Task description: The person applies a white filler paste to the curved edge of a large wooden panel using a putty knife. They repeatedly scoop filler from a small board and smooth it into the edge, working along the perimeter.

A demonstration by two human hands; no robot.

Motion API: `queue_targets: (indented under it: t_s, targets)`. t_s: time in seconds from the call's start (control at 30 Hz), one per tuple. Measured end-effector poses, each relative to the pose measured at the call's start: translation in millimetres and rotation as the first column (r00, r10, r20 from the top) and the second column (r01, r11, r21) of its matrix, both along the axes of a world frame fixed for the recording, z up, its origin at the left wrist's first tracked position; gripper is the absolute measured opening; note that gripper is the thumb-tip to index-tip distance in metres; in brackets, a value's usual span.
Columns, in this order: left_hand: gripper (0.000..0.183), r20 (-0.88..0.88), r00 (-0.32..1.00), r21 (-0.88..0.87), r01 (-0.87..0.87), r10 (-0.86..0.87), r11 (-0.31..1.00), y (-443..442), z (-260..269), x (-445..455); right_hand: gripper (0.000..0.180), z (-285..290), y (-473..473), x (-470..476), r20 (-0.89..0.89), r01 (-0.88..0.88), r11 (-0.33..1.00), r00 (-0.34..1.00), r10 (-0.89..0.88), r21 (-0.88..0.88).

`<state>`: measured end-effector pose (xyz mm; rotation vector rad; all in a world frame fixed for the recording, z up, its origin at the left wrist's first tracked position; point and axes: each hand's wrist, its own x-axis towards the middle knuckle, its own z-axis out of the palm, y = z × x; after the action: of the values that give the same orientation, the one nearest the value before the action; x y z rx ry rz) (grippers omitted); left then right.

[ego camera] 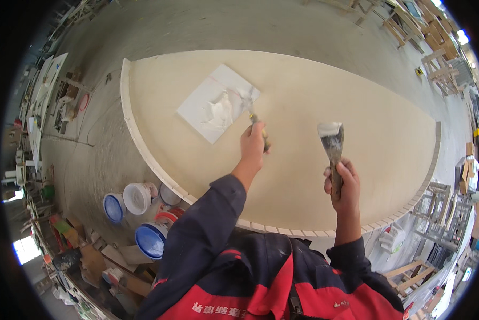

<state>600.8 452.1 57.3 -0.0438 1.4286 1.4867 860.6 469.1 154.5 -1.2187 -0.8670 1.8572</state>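
Observation:
My left hand (252, 146) grips a putty knife (253, 117) with a dark and yellow handle. Its blade, blurred, is over the right corner of a white square board (197, 98). A mound of white putty (222, 111) lies spread on that board. In my right hand (347, 184) is a wider putty knife (332, 146), held upright by its wooden handle, with white putty along the blade's edge. Both hands are above a large cream panel (291, 180) with a curved near edge.
A kerfed strip (303, 233) edges the panel's near side. Several plastic buckets stand on the floor at left, among them a white bucket (137, 199) and one with a blue lid (150, 241). Wooden trestles (441, 74) and a metal rack (435, 212) stand at right.

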Motion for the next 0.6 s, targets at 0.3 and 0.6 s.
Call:
queue_targets:
  t_s: [0.3,0.6]
  targets:
    - [0.044,0.245,0.963,-0.033,0.125,-0.113,0.992,45.8,-43.5,-12.7,0.022,-20.1,-2.1,25.0,0.030,-0.095,0.995,0.995,0.095,0.009]
    - [0.033,-0.423,0.906,-0.221,-0.089,-0.013,0.971,-198.9,58.9,-8.8,0.024,-37.0,28.4,-85.0,0.174,-0.762,0.639,0.646,0.743,0.104]
